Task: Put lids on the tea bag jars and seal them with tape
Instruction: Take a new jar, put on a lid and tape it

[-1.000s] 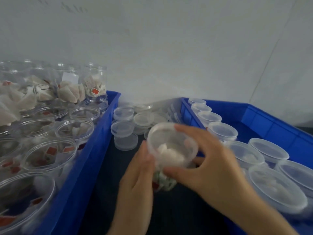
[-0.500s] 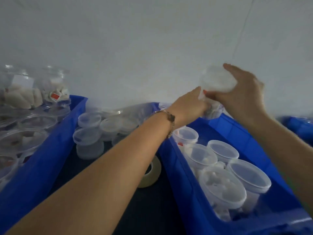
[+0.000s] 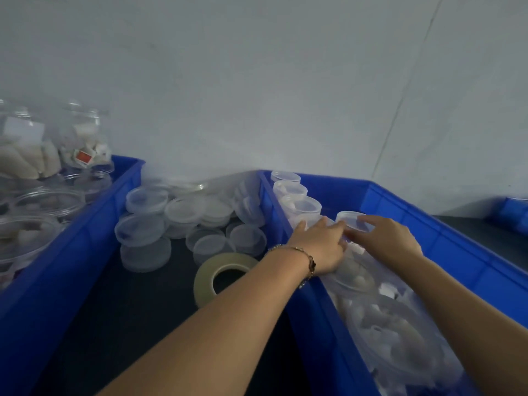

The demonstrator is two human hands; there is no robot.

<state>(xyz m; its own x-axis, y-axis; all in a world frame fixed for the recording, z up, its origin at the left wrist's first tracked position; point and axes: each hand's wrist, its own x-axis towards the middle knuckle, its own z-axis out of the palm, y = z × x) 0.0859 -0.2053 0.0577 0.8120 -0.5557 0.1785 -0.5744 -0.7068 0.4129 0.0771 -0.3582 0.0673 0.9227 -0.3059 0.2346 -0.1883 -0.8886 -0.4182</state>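
Note:
A clear tea bag jar with its lid on (image 3: 351, 219) stands low inside the right blue bin (image 3: 457, 252), at the end of a row of lidded jars (image 3: 300, 205). My left hand (image 3: 321, 244) reaches over the bin's left wall and holds the jar's side. From the right, my right hand (image 3: 390, 238) grips it with fingers over the lid rim and thumb below. A roll of pale tape (image 3: 221, 274) lies on the dark table between the bins. Loose clear lids (image 3: 183, 212) are heaped behind the tape.
The left blue bin (image 3: 85, 238) holds several open jars of tea bags (image 3: 43, 201), with taller jars (image 3: 83, 144) behind. More lidded jars (image 3: 394, 332) fill the near part of the right bin. A white wall stands close behind. Another blue bin's corner (image 3: 511, 210) shows far right.
Both hands carried the lidded jar from the table's middle up and over to the right, then lowered it into the right bin beside the row. The view swung right.

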